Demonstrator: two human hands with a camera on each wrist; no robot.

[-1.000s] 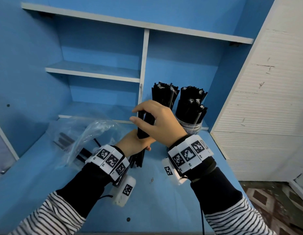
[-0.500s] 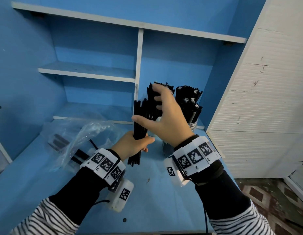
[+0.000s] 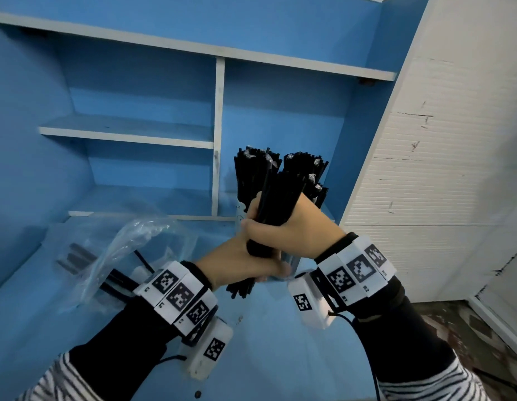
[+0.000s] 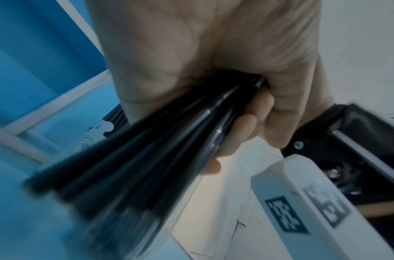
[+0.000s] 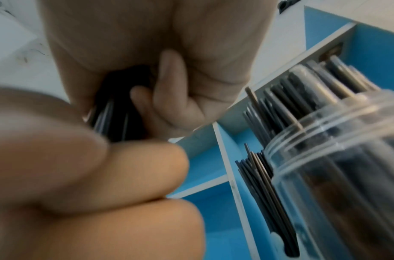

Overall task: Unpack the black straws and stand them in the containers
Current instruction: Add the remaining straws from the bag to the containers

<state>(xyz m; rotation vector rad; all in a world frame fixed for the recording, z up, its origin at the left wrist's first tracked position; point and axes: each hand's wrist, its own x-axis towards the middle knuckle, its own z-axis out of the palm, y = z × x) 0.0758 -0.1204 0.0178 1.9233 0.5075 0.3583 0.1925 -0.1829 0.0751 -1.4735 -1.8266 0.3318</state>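
A thick bundle of black straws [image 3: 276,204] is held upright-tilted in front of the containers. My right hand [image 3: 280,227] wraps round its middle, and my left hand [image 3: 245,264] grips it just below, with the lower ends [image 3: 240,289] sticking out under it. The left wrist view shows the bundle [image 4: 147,158] blurred. Behind the hands, more black straws [image 3: 254,169] [image 3: 306,166] stand in two containers. The right wrist view has a clear container [image 5: 324,144] full of straws close on the right. The containers' bodies are mostly hidden in the head view.
A crumpled clear plastic bag [image 3: 121,244] with a few black straws in it lies on the blue counter [image 3: 266,357] at the left. Blue shelves with a white divider [image 3: 218,134] stand behind. A white panel [image 3: 439,169] closes the right side.
My right hand was open over the tops of the straws; now it is wrapped round the bundle above my left hand. The bundle has shifted right, toward the containers.
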